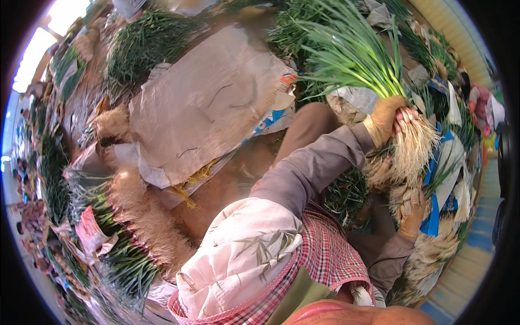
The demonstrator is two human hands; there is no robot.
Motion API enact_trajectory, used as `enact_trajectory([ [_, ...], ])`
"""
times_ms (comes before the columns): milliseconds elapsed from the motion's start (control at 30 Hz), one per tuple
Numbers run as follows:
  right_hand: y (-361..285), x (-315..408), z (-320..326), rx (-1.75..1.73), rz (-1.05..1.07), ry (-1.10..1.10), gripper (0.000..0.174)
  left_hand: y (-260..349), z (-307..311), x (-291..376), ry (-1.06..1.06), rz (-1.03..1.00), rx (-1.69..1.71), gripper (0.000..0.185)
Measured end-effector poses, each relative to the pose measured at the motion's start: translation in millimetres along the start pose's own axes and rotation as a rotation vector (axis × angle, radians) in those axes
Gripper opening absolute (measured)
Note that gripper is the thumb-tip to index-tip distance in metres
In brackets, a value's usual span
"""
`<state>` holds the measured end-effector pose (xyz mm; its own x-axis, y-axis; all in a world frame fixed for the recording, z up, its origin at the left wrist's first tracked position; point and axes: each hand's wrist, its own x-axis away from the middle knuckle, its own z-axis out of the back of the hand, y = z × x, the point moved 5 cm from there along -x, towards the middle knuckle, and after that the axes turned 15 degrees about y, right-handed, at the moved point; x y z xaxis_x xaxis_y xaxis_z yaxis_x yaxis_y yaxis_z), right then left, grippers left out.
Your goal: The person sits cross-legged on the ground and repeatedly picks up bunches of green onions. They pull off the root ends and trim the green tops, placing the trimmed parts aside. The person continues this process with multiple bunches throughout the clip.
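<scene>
My left hand [386,120], in a yellowish glove, grips a bunch of green onions [380,75]. Its long green leaves fan out towards the top, and its pinkish bulbs and pale stringy roots [414,146] hang out on the other side of the fist. Below the roots is my right hand [411,213], also gloved, its fingers bent beside more pale roots. Whether it holds anything cannot be told. Under and beside both hands lie further rooty bundles [378,168] and dark green leaves [349,195].
A large flattened sack [203,101] lies left of my knee, with thin dark hooked pieces on it. Stacked onions with a thick band of roots [150,219] stand at the lower left. A leafy heap [142,48] is at the upper left. Another person [483,107] is at the far right.
</scene>
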<state>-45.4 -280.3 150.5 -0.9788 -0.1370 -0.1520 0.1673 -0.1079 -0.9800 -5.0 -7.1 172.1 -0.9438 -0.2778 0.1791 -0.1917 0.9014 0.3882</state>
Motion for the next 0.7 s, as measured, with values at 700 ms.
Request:
enact_trajectory([
  [700,146,-7,-56,0.677,-0.557,-0.238,0.032,68,550,291,1.441,-0.15,0.083,0.018],
])
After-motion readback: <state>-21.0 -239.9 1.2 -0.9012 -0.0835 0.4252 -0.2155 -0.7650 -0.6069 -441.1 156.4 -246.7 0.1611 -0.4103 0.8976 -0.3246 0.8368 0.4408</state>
